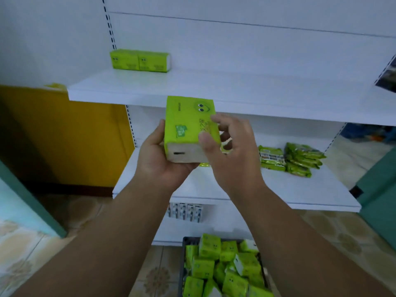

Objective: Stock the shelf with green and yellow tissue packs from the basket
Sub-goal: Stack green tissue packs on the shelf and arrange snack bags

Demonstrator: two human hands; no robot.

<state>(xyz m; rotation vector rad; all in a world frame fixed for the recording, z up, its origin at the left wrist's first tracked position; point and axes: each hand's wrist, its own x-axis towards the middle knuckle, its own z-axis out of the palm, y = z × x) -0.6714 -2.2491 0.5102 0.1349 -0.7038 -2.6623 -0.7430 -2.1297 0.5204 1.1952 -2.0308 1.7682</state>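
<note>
1. Basket (183,249): cut off by bottom edge; only dark rim shows, rest buried under packs (227,266).
2. Held pack (188,127): underside hidden by left hand (165,159); right corner covered by right hand (231,153).
3. Print on pack: too small to read.
4. Item at right edge (387,78): cropped, blurred, unidentifiable.

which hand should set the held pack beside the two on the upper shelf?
Left, probably. The left hand cradles the green tissue pack from below, nearer the two shelved green packs; the right hand only pinches its edge.
</note>
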